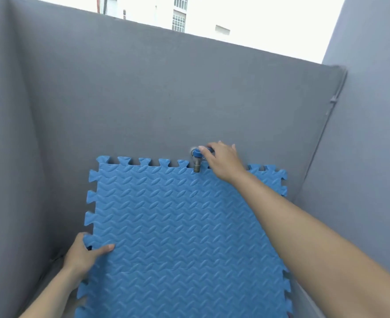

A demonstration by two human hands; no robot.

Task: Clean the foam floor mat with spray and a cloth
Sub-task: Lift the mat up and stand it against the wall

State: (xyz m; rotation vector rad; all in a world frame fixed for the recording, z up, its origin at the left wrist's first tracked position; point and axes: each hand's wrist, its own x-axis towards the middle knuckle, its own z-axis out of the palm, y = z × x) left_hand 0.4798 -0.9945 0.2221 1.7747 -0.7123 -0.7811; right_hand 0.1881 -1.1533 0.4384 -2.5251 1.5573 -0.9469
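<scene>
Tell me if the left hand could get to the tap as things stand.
Probably not right away. The left hand grips the mat by its left edge, holding it up, and the right hand already covers the tap handle. It would have to let go first.

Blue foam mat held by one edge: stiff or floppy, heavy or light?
Probably light: the left hand alone grips the mat by its edge. Likely fairly stiff, since it stands flat without sagging. The embossed surface should resist slipping.
</scene>
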